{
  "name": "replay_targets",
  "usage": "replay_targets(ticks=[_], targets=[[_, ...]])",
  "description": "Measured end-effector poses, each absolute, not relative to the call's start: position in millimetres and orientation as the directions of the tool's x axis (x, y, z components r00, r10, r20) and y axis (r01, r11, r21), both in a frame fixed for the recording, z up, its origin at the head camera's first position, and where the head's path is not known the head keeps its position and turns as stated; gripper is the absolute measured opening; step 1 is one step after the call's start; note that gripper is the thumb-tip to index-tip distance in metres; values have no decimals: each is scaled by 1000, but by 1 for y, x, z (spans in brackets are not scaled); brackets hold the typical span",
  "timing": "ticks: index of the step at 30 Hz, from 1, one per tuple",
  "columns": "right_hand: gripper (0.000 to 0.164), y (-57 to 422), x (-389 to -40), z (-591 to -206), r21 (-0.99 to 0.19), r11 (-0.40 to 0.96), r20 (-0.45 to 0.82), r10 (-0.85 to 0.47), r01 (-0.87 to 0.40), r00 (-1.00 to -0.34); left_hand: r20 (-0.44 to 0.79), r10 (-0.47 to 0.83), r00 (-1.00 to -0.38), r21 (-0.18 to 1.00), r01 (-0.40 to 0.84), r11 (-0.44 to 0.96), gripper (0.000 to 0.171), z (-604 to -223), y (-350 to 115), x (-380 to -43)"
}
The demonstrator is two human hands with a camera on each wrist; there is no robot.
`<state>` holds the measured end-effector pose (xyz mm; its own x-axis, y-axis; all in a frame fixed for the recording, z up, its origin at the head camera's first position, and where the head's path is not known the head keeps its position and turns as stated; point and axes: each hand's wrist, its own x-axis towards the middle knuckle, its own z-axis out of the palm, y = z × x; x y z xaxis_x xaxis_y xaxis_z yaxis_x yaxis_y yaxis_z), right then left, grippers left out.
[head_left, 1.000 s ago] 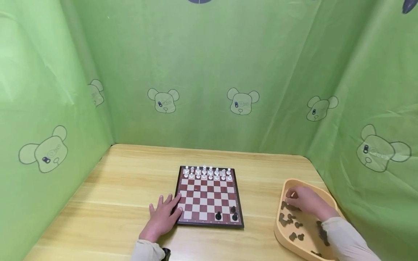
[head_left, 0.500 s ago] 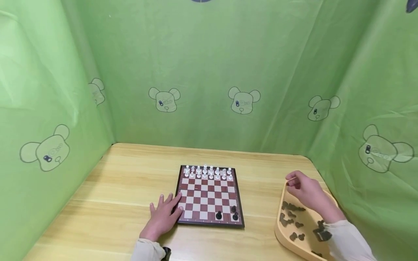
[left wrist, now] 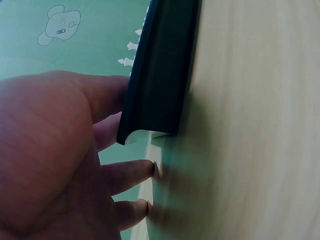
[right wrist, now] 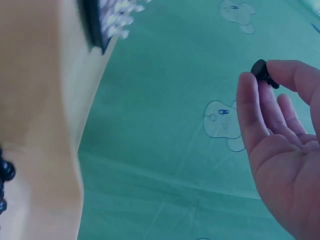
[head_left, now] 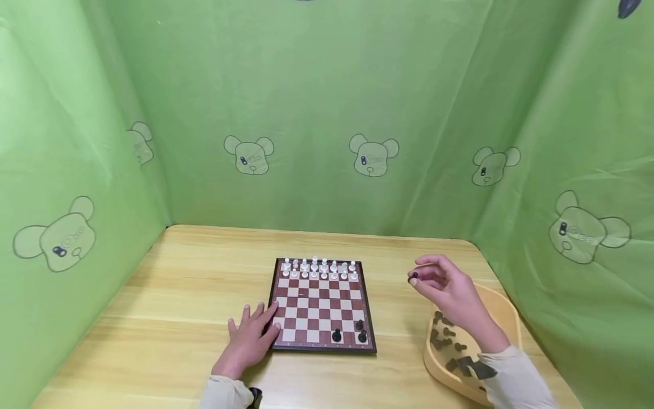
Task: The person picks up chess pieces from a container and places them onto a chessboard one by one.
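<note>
My right hand (head_left: 452, 292) is raised to the left of the tray's far end, pinching a small black chess piece (right wrist: 260, 70) between thumb and fingertips. In the right wrist view the piece lies tilted, its round base showing. My left hand (head_left: 245, 343) rests at the near left side of the chessboard (head_left: 319, 309), fingers spread, with thumb and index finger on its edge. Two rows of white chess pieces (head_left: 314, 268) stand along the far side. Three black ones stand near the close right corner: one at the corner (head_left: 362, 337), one in front of it (head_left: 360, 324), another further left (head_left: 336, 336).
An orange tray (head_left: 442, 377) with several loose black chess pieces (head_left: 460, 346) stands right of the board, partly hidden by my right forearm. Green curtains (head_left: 306, 193) with bear faces enclose the wooden table (head_left: 204, 289) at the back and both sides.
My right hand has risen out of the tray and moved left past its rim, carrying the black chess piece. The left hand stays at the board's edge.
</note>
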<state>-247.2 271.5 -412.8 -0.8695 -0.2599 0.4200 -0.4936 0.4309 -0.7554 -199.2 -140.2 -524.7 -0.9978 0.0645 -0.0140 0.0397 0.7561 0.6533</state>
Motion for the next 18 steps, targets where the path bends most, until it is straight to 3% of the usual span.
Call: replay_targets(ticks=[7, 18], targets=[[37, 260, -240, -399, -764, 388, 443, -267, -517, -856, -18, 68, -997, 657, 40, 753, 53, -524, -141, -198], [28, 225, -240, -381, -656, 436, 569, -251, -616, -783, -12, 71, -997, 648, 46, 761, 52, -525, -142, -199]])
